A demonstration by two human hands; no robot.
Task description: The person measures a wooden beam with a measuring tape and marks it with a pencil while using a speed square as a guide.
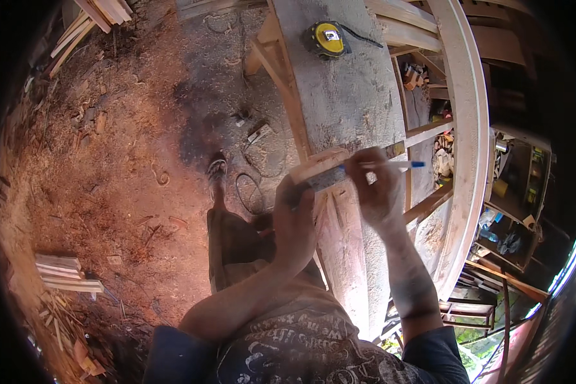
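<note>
My left hand (294, 214) is closed round the left end of a short pale piece of wood (320, 165), held above the near part of the workbench. Just right of it, my right hand (377, 185) pinches a slim white pen (400, 164) with a blue end pointing right. The pen's other end is at the wood's right end, partly hidden by my fingers. A grey flat surface shows below the wood between my hands; I cannot make out whether it is a separate thing. Farther off on the bench lies a yellow and black tape measure (328, 40).
The dusty grey workbench (345, 96) runs away from me. A long pale timber frame (467, 128) stands along its right side. Sawdust covers the floor (128, 160), where a loop of cord (249, 192) lies near my foot. Stacked boards (67, 274) sit at left, shelves (518, 192) at right.
</note>
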